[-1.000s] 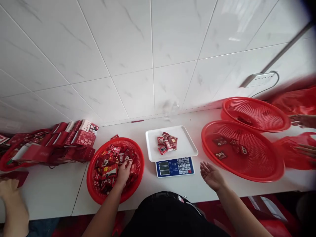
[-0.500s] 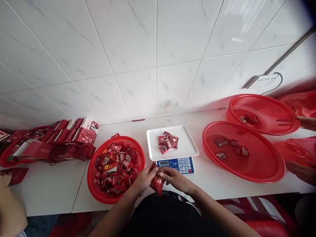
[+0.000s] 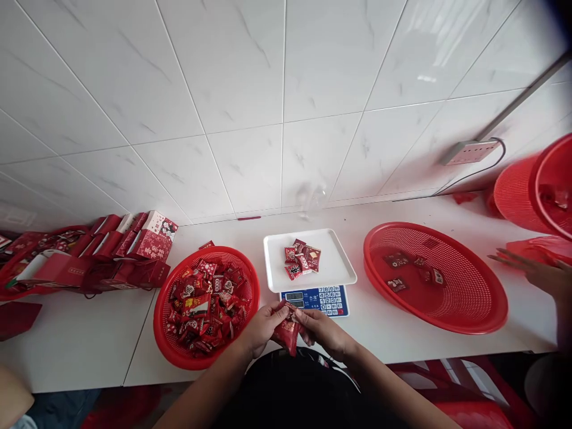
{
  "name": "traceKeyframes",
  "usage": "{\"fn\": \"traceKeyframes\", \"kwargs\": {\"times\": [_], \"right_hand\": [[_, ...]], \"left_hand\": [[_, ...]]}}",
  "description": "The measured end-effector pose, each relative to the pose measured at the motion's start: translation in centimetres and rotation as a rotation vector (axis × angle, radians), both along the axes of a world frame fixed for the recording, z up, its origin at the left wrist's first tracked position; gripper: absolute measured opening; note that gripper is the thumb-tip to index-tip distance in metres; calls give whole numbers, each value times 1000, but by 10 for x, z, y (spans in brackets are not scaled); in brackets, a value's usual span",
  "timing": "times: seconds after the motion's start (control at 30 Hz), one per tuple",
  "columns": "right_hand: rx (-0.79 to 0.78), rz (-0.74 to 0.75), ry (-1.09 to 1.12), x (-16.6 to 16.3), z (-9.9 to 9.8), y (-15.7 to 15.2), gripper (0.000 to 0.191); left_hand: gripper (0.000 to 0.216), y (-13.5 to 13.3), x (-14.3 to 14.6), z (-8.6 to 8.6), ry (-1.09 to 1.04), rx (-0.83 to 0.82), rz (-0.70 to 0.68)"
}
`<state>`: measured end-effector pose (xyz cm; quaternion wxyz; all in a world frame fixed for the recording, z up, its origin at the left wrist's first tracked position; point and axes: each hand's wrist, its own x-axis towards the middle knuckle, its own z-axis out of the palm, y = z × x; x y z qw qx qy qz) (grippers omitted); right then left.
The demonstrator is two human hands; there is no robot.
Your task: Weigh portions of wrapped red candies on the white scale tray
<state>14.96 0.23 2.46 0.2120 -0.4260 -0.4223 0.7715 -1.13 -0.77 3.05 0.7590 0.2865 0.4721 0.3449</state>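
Note:
Close to my body, at the table's front edge, my left hand (image 3: 264, 326) and my right hand (image 3: 328, 335) pinch the upper part of a small red packet (image 3: 288, 337) between them. Its lower end hangs free; what it contains cannot be made out. Just beyond my hands stands a blue digital scale (image 3: 316, 300) with a white tray (image 3: 337, 253) on top. Several red wrapped candies (image 3: 302, 258) lie in a small heap on that tray. A red basket (image 3: 161, 333) to the left of my hands is full of wrapped candies (image 3: 208, 307).
Right of the scale sits a large red basket (image 3: 473, 286) with a few packets. A co-worker's hand (image 3: 536, 271) reaches in at far right, below a tilted red basket (image 3: 518, 193). Red gift boxes (image 3: 149, 244) crowd the left. A tiled wall (image 3: 250, 167) closes the back.
The far right basket has been lifted and tilted, moving right. A co-worker's hand at far left has left the view. My hands keep hold of the packet with small finger shifts.

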Motion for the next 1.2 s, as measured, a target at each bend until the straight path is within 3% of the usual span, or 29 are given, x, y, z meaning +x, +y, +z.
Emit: {"fn": "traceKeyframes", "kwargs": {"times": [0.2, 0.27, 0.37, 0.57, 0.8, 0.97, 1.2], "right_hand": [[119, -183, -155, 1, -1, 6, 46], [93, -208, -146, 3, -1, 6, 45], [54, -236, -106, 6, -4, 4, 43], [1, -278, 13, 10, -5, 2, 40], [123, -135, -3, 8, 7, 3, 42], [188, -183, -114, 8, 4, 4, 43], [245, -183, -58, 9, 7, 2, 35]], "left_hand": [[31, 4, -7, -6, -82, -347, 184], [27, 5, -13, -5, -165, -315, 185], [37, 5, -17, -4, -225, -194, 188], [37, 5, -15, 0, -34, -17, 234], [36, 4, -12, 12, 126, 92, 60], [31, 3, -4, 13, 57, 50, 66], [31, 5, 1, 11, 98, 53, 95]]}}
